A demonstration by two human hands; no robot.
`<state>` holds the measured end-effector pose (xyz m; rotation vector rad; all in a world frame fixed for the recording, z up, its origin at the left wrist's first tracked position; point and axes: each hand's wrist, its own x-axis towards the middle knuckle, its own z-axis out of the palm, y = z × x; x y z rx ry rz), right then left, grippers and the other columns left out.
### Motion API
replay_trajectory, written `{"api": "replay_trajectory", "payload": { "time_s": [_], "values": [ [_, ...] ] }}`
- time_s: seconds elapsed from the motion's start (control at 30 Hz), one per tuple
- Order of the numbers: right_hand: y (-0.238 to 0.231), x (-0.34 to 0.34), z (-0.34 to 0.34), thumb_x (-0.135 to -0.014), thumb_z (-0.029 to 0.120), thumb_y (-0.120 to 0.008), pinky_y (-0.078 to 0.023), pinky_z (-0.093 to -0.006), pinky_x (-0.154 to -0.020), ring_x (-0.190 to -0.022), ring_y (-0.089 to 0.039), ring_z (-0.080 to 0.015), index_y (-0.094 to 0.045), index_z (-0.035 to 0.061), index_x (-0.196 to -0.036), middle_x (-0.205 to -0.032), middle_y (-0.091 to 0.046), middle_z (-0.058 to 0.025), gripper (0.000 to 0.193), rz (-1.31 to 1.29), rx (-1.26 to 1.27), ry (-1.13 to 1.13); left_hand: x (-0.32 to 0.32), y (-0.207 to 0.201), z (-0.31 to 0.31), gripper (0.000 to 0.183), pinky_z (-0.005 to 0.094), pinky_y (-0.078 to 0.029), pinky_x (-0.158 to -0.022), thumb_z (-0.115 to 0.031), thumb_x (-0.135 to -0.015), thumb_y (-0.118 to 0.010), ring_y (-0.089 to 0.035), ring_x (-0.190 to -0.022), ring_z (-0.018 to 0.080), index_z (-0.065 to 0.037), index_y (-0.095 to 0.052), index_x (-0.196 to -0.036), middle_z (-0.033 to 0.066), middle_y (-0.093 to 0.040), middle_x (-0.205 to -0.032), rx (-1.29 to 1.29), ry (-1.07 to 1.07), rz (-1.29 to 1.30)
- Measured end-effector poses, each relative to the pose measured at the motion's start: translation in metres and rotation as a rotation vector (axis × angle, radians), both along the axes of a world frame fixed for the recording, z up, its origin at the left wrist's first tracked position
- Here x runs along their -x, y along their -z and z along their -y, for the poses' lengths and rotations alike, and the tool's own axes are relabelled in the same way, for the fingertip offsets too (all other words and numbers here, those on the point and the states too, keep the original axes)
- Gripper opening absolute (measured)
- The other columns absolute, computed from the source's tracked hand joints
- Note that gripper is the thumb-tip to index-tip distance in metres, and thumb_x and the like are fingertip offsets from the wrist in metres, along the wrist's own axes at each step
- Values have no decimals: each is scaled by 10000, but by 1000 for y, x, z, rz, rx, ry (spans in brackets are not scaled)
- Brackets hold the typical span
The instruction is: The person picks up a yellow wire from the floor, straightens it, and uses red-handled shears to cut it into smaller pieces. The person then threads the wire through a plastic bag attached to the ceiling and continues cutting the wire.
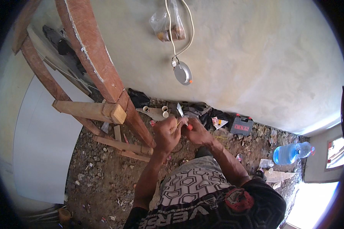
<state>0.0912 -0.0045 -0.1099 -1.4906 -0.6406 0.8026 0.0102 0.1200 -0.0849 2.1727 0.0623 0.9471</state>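
Observation:
In front of my body, my two hands meet close together. My right hand (197, 131) is closed round a knife; its pale blade (180, 110) points up and away from me, and a bit of red handle (189, 126) shows between the fingers. My left hand (166, 134) is closed in a pinch on a thin yellow wire (177, 124), right beside the knife. The fingers partly hide where wire and blade come together. Ahead, a round flat lamp (183, 73) hangs on a white cable (193, 28) against the wall.
A wooden ladder (99, 57) stands close on my left, beside a white sheet (42, 141). Stones and scraps litter the dirt floor (103, 179). By the wall lie paper cups (165, 114) and a dark tool case (241, 125). A large blue water bottle (286, 154) lies at right.

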Motion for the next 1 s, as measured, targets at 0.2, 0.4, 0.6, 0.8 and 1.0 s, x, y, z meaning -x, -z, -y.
{"api": "replay_trajectory", "payload": {
  "time_s": [0.2, 0.4, 0.6, 0.8, 1.0],
  "values": [
    [25, -2, 12, -963, 269, -621, -443, -270, -563, -619, -540, -97, -646, -2, -1000, -713, -600, 2, 274, -27, 11, 76, 11, 10, -2, 350, 229, -266, -500, -149, -852, -792, -314, -556, 9, -115, -487, -686, -91, -393, -610, 288, -19, -89],
    [-6, 0, 33, -946, 211, -665, -458, -260, -678, -742, -553, -91, -648, 15, -989, -790, -610, -1, 202, -72, -175, 199, 27, -20, -8, 161, 228, -297, -558, -114, -893, -702, -369, -617, 23, -38, -563, -859, -46, -454, -691, 850, 344, -157],
    [-43, -1, 16, -905, 148, -718, -460, -264, -730, -806, -554, -77, -648, 22, -985, -824, -622, 19, 165, -67, -295, 156, 26, -12, -13, 329, 235, -330, -605, -290, -1032, -495, -407, -666, 54, 19, -605, -1053, -17, -477, -747, 1402, 659, -212],
    [-46, 2, 5, -866, 96, -744, -464, -257, -713, -789, -567, -80, -648, 14, -945, -845, -641, 3, 148, -145, -340, 170, 33, -11, -18, 340, 220, -331, -588, -327, -1038, -504, -424, -664, 57, -4, -598, -1084, 12, -563, -847, 1103, 524, -355],
    [-35, 0, -1, -845, 90, -754, -456, -263, -689, -760, -533, -73, -645, 6, -943, -800, -614, 6, 169, 66, -236, 176, 37, -4, -14, 186, 196, -341, -557, -221, -1003, -596, -459, -687, 50, -60, -580, -1095, 10, -595, -900, 1108, 375, -194]
  ]
}}
